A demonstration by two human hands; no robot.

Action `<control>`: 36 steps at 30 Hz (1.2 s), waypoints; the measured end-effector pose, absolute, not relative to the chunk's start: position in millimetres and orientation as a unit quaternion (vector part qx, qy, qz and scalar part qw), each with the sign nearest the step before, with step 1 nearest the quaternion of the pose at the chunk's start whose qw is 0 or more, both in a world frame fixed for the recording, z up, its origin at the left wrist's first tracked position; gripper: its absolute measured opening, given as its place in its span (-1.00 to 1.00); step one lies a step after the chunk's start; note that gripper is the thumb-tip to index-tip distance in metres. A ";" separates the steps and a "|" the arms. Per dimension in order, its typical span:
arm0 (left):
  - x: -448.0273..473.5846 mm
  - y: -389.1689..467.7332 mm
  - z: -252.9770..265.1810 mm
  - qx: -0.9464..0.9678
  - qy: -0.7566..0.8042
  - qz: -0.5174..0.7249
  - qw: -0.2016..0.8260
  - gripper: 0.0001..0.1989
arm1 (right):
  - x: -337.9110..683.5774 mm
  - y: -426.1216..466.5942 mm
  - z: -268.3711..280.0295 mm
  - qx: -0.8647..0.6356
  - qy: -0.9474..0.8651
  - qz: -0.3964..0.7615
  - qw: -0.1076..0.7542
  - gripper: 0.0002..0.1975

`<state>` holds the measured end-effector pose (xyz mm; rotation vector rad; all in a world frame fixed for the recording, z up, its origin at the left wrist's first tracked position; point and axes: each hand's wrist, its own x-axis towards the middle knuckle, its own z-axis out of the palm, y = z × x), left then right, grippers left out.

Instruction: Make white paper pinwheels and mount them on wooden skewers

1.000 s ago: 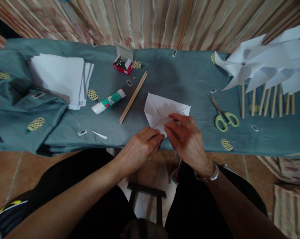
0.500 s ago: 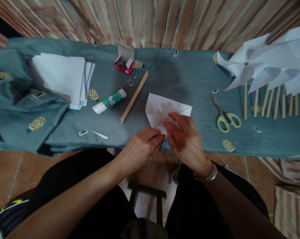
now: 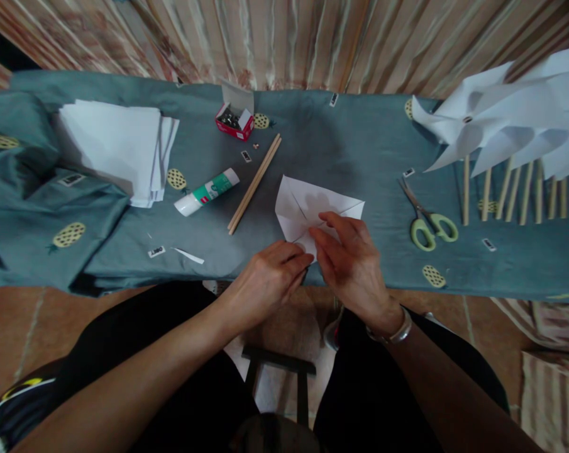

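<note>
A white sheet of paper with cut or crease lines running toward its middle lies near the table's front edge. My left hand is closed, its thumb and fingertips pinching the paper's near corner. Over the right part of the same sheet, my right hand has curled fingers, with thumb and forefinger on the paper close to its middle. The palm hides the sheet's lower right side. Two thin wooden sticks lie side by side to the left of the paper.
A glue stick, an open red box of small metal pins and a paper stack are on the left. Green-handled scissors lie right, beside several finished paper pinwheels on sticks. A paper scrap lies near the front edge.
</note>
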<state>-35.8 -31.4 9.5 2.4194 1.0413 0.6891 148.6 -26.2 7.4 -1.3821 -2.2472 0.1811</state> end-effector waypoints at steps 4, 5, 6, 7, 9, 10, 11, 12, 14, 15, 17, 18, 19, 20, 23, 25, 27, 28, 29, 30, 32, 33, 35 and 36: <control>-36.0 -31.0 10.7 0.871 0.370 0.250 0.206 -0.81 | 149.2 -25.2 6.2 -0.497 -0.835 0.043 0.231 -0.74; -36.0 -30.8 10.9 0.871 0.370 0.249 0.206 -0.81 | 149.4 -25.1 6.2 -0.496 -0.837 0.044 0.227 -0.73; -36.0 -30.7 10.9 0.871 0.370 0.246 0.207 -0.81 | 149.4 -25.1 6.2 -0.496 -0.838 0.047 0.223 -0.72; -36.0 -30.6 10.8 0.871 0.372 0.244 0.208 -0.81 | 149.2 -25.1 6.1 -0.497 -0.838 0.051 0.219 -0.71; -36.0 -30.6 10.3 0.870 0.377 0.241 0.210 -0.81 | 148.5 -25.7 5.7 -0.502 -0.837 0.055 0.211 -0.68; -36.0 -30.6 10.0 0.869 0.378 0.240 0.212 -0.80 | 148.1 -26.1 5.2 -0.503 -0.837 0.054 0.210 -0.68; -36.0 -30.7 9.7 0.868 0.379 0.240 0.214 -0.80 | 147.6 -26.5 4.3 -0.504 -0.837 0.052 0.208 -0.68; -36.0 -30.7 9.5 0.866 0.380 0.241 0.217 -0.80 | 147.1 -27.0 3.2 -0.504 -0.837 0.049 0.208 -0.68; -36.0 -30.6 9.6 0.864 0.381 0.240 0.223 -0.80 | 146.2 -27.9 0.4 -0.501 -0.838 0.041 0.211 -0.67; -36.0 -30.5 9.9 0.864 0.382 0.239 0.225 -0.81 | 145.9 -28.3 -1.2 -0.498 -0.840 0.038 0.212 -0.67; -36.2 -30.4 10.8 0.864 0.381 0.240 0.226 -0.81 | 145.3 -29.1 -3.9 -0.493 -0.844 0.032 0.210 -0.66; -36.2 -30.4 11.3 0.864 0.379 0.241 0.226 -0.81 | 144.9 -29.5 -5.0 -0.490 -0.846 0.028 0.207 -0.66; -36.3 -30.4 11.8 0.864 0.379 0.243 0.227 -0.81 | 144.6 -29.8 -5.8 -0.488 -0.848 0.026 0.204 -0.65; -36.4 -30.5 12.3 0.863 0.380 0.243 0.229 -0.82 | 144.1 -30.1 -6.4 -0.485 -0.851 0.024 0.201 -0.65; -36.4 -30.9 13.2 0.858 0.388 0.240 0.236 -0.83 | 142.5 -30.2 -7.1 -0.479 -0.853 0.018 0.206 -0.65; -36.3 -31.1 13.5 0.857 0.392 0.236 0.236 -0.83 | 141.4 -29.6 -7.1 -0.480 -0.852 0.016 0.208 -0.66; -36.0 -31.2 13.7 0.859 0.394 0.232 0.232 -0.82 | 140.5 -28.9 -7.1 -0.482 -0.851 0.020 0.206 -0.64; -35.8 -31.2 13.8 0.860 0.394 0.230 0.229 -0.82 | 140.2 -28.6 -7.2 -0.483 -0.851 0.023 0.205 -0.63; -35.5 -31.0 13.9 0.861 0.394 0.230 0.225 -0.82 | 140.0 -28.5 -7.3 -0.482 -0.852 0.026 0.204 -0.62; -35.3 -30.8 13.9 0.862 0.393 0.230 0.223 -0.82 | 139.8 -28.7 -7.5 -0.479 -0.853 0.028 0.205 -0.62; -34.9 -30.1 13.8 0.865 0.389 0.234 0.216 -0.83 | 139.8 -29.6 -7.5 -0.478 -0.852 0.034 0.210 -0.61; -34.8 -29.6 13.6 0.866 0.386 0.236 0.211 -0.83 | 140.1 -30.2 -7.2 -0.480 -0.851 0.040 0.209 -0.61; -34.9 -28.9 12.9 0.869 0.382 0.242 0.202 -0.84 | 141.9 -31.1 -5.9 -0.489 -0.844 0.051 0.212 -0.59; -35.1 -28.7 12.4 0.870 0.382 0.242 0.198 -0.84 | 143.8 -30.9 -4.7 -0.494 -0.840 0.058 0.218 -0.58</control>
